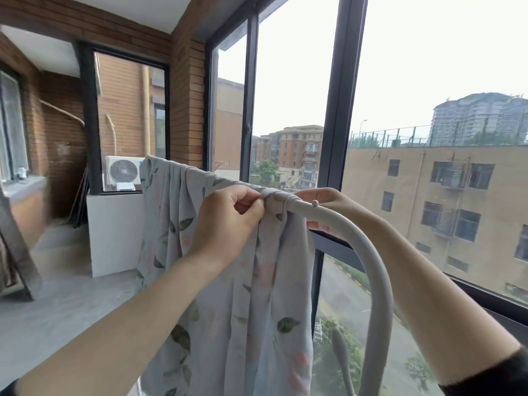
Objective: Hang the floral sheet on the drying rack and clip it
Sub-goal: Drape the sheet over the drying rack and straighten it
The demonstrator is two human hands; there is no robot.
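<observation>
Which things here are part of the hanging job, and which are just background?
In use: floral sheet, drying rack, left hand pinching the sheet, right hand curled round the rack.
Background: air-conditioner unit, window frame.

Single head-worn wide-angle view, facing forward and slightly down, close to the drying rack (381, 295), window (291, 81) beyond

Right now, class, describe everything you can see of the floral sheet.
The floral sheet is thin pale grey-blue cloth printed with green leaves and faint pink blooms. It hangs draped over the white rack rail, falling in long folds, its near end bunched on the rail. The left hand pinches that bunch; the right hand reaches it from behind, grip hidden. No clip shows on it.
</observation>
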